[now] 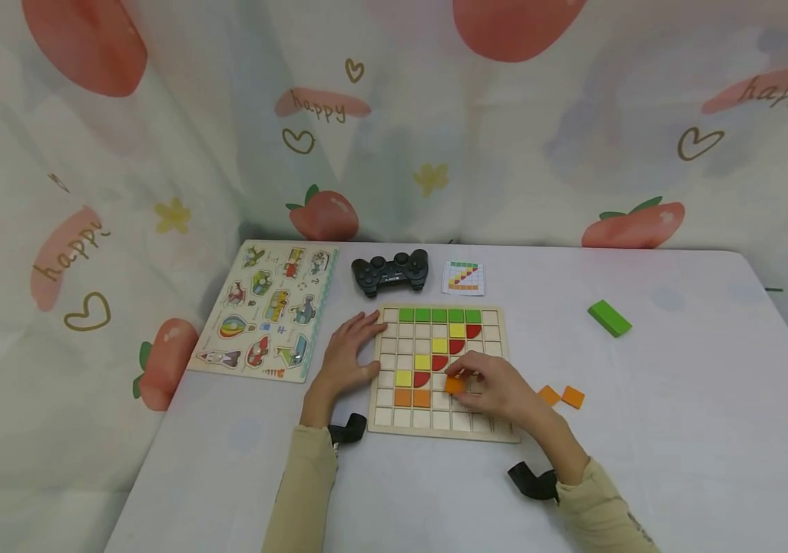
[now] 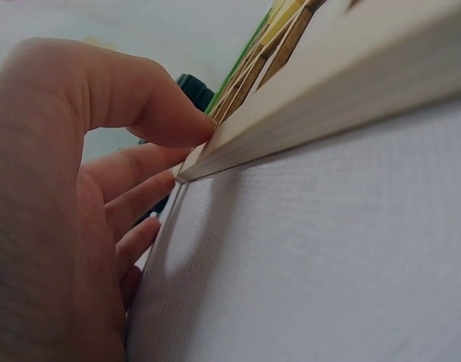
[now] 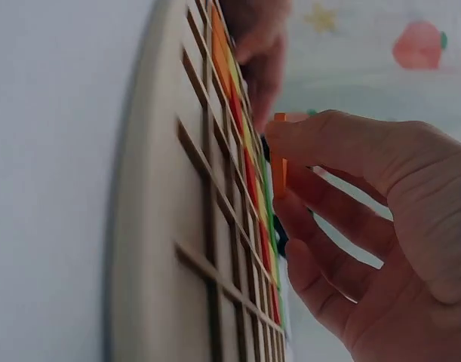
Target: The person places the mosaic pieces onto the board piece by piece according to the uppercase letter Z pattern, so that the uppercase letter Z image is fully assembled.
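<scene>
A wooden grid board (image 1: 394, 418) lies mid-table, its cells partly filled with green and yellow squares, red quarter-circle pieces and two orange squares (image 1: 412, 398) at the lower left. Between thumb and fingers my right hand (image 1: 498, 388) pinches an orange square tile (image 1: 454, 385), held just above the board to the right of those two. The right wrist view shows this tile (image 3: 280, 158) edge-on, apart from the grid. Along the board's left edge rests my left hand (image 1: 345, 357), fingers extended; in the left wrist view its thumb (image 2: 173, 121) touches the rim.
Two loose orange tiles (image 1: 572, 397) lie right of the board, near my right forearm. Farther right is a green block (image 1: 610, 318). Behind the board are a black game controller (image 1: 390, 272) and a small pattern card (image 1: 464, 278). A vehicle picture puzzle (image 1: 266, 311) lies at left.
</scene>
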A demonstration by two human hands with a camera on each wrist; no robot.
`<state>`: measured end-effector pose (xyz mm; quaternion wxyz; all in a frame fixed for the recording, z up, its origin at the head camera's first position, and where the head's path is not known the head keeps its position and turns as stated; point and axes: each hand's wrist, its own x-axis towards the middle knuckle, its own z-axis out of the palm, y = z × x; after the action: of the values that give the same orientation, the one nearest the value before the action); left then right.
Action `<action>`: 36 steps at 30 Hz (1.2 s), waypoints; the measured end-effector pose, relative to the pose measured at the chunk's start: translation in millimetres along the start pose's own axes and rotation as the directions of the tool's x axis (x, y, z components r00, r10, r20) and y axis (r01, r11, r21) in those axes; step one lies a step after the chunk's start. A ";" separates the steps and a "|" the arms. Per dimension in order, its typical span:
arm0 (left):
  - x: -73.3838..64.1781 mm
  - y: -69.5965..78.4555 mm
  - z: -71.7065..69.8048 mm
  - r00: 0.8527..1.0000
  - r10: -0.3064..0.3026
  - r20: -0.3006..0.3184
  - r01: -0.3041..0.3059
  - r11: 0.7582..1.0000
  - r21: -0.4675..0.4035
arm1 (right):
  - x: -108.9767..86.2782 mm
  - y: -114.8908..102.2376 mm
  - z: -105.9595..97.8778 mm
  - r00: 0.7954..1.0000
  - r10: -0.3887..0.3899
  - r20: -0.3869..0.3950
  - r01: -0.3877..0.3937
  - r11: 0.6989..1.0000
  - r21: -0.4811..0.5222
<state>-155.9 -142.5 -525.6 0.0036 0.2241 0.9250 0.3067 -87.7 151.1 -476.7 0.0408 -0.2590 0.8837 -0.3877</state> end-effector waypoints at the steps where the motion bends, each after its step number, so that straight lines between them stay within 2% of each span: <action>1: 0.1 -0.1 0.0 1.000 -0.003 0.000 0.003 1.000 0.001 | -0.3 -1.8 3.4 1.000 -0.012 0.010 0.012 1.000 -0.005; 8: 0.1 -0.9 1.2 1.000 -0.008 0.004 0.008 1.000 0.006 | -3.8 -8.5 18.3 0.999 0.001 0.055 0.002 0.999 -0.053; 23: 0.4 0.8 -0.4 1.000 -0.007 0.000 0.007 1.000 0.006 | -4.1 -7.3 19.5 1.000 0.017 0.023 -0.016 0.998 -0.054; 27: 0.7 0.0 0.2 1.000 0.000 -0.010 0.000 1.000 0.001 | -9.3 0.6 8.9 0.999 0.028 -0.042 -0.030 0.998 -0.049; 31: -0.3 -0.5 1.7 1.000 -0.005 -0.003 0.005 1.000 -0.001 | -21.9 15.6 -10.6 0.993 0.047 -0.108 -0.055 0.996 -0.077; 36: -0.8 -0.3 2.4 1.000 0.001 -0.015 -0.001 1.000 0.000 | -46.8 37.4 -36.3 0.975 0.111 -0.195 -0.144 0.976 -0.164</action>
<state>-155.0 -141.7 -527.8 -0.0034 0.2225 0.9248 0.3084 -73.2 219.3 -483.8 -0.0396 -0.1673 0.9294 -0.3266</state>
